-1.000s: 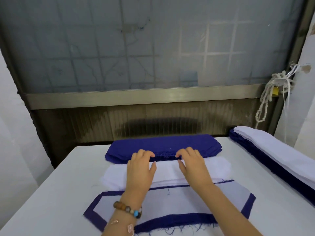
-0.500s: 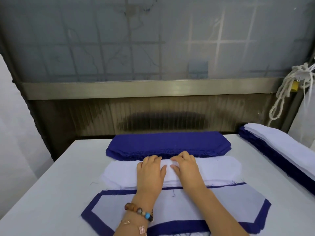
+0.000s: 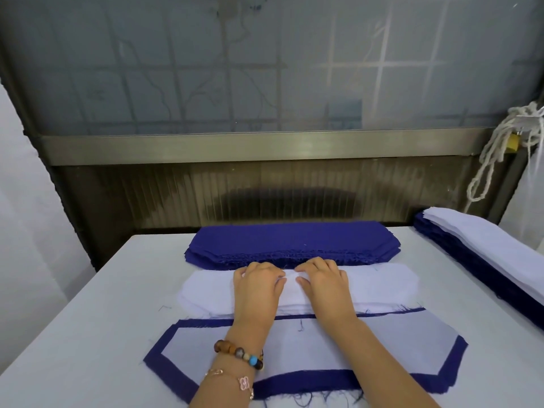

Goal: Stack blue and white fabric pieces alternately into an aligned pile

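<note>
Three lots of fabric lie in a row on the white table (image 3: 88,325). Farthest is a pile of blue pieces (image 3: 294,240), then a pile of white pieces (image 3: 382,285). Nearest me lies a white piece (image 3: 323,346) centred on a larger blue piece (image 3: 294,384), whose blue border shows all round. My left hand (image 3: 259,287) and my right hand (image 3: 322,282) lie side by side on the middle of the white pile. Their fingers curl over its far edge and pinch the top white piece, which bunches slightly between the thumbs.
A long stack of alternating blue and white pieces (image 3: 485,248) runs along the table's right edge. A knotted white rope (image 3: 494,154) hangs at the right by the window frame (image 3: 265,148). The table's far edge meets a dark ribbed wall panel.
Both hands came back from the blue pile's front edge onto the white pile. Their fingers, flatter half a second ago, now curl at its far edge.
</note>
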{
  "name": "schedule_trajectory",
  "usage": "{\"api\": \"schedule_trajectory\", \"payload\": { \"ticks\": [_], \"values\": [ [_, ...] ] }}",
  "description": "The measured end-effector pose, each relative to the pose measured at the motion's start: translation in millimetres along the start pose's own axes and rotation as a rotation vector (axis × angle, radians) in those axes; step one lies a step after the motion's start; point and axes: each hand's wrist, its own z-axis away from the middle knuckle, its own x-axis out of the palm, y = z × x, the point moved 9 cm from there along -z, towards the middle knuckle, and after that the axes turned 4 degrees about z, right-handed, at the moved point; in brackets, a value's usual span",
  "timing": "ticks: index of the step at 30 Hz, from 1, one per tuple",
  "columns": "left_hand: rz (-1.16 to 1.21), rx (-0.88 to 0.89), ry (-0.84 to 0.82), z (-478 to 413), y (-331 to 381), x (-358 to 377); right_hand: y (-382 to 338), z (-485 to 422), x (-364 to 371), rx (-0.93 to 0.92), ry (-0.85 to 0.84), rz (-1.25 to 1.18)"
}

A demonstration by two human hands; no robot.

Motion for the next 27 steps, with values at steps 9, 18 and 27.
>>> {"api": "schedule_trajectory", "payload": {
  "ticks": [9, 18, 27],
  "values": [
    [0.045, 0.020, -0.043, -0.2, 6.5, 2.9, -3.9, 1.7, -8.7, 0.005, 0.051, 0.000],
    [0.194, 0.093, -0.056, 6.2, 12.1, 4.7, -11.4, 0.8, -13.3, -0.079, 0.072, 0.022],
    [0.051, 0.090, 0.027, 3.0, 7.3, -0.8, -10.5, 0.2, -11.8, -0.099, 0.064, 0.044]
  ]
}}
